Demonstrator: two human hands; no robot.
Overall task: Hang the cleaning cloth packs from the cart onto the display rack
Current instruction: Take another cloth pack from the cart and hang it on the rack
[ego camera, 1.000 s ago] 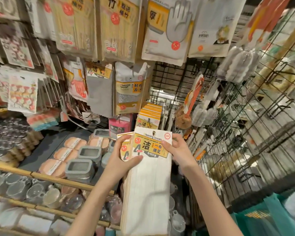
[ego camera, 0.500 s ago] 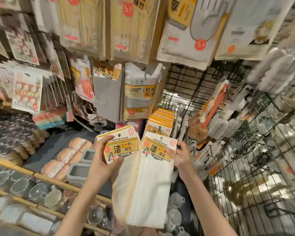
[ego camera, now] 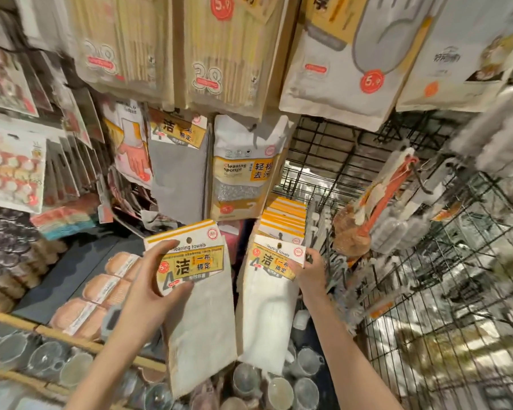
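A white cleaning towel pack (ego camera: pixel 199 294) is gripped at its yellow label by the left hand (ego camera: pixel 157 287), fingers curled round it. Just right of that pack, a second pack (ego camera: pixel 268 303) is pinched at its label by the right hand (ego camera: pixel 311 273). Behind the second pack, a row of the same packs (ego camera: pixel 283 218) is hung on the black wire rack (ego camera: pixel 332 161).

Black wire display rack (ego camera: pixel 332 161) carries hung cleaning cloth packs (ego camera: pixel 282 220).

White cloth packs (ego camera: pixel 202 315) carry yellow labels (ego camera: pixel 190 263) with black lettering.
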